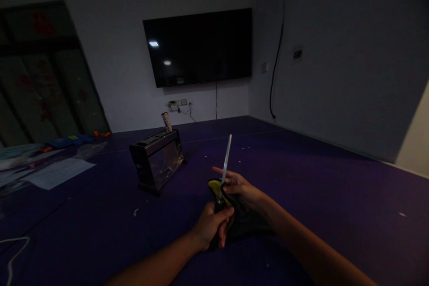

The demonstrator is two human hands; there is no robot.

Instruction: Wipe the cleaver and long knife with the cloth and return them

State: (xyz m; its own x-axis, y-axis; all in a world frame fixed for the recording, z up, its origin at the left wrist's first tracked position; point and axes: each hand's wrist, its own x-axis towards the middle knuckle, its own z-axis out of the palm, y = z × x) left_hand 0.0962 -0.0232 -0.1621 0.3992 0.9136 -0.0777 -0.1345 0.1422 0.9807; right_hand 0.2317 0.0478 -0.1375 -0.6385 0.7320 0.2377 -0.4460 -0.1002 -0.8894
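My left hand (211, 225) is closed around the dark handle of what looks like a knife (226, 158). Its long, thin metal blade points up and away, slightly tilted to the right. A black and yellow cloth (215, 186) lies about the base of the blade, its dark part hanging down below my wrists. My right hand (243, 190) pinches this cloth beside the blade, the index finger stretched out to the left behind it. Left of my hands stands a black knife block (157, 161) with a clear side; one patterned handle (166, 122) sticks up from its top.
The purple surface (301, 201) carries small white scraps. Papers (62, 172) and clear plastic (90, 149) lie at the left, and a white cable (15, 254) at the lower left. A television (201, 49) hangs on the far wall above sockets (179, 103). A black cable (276, 67) hangs at the right.
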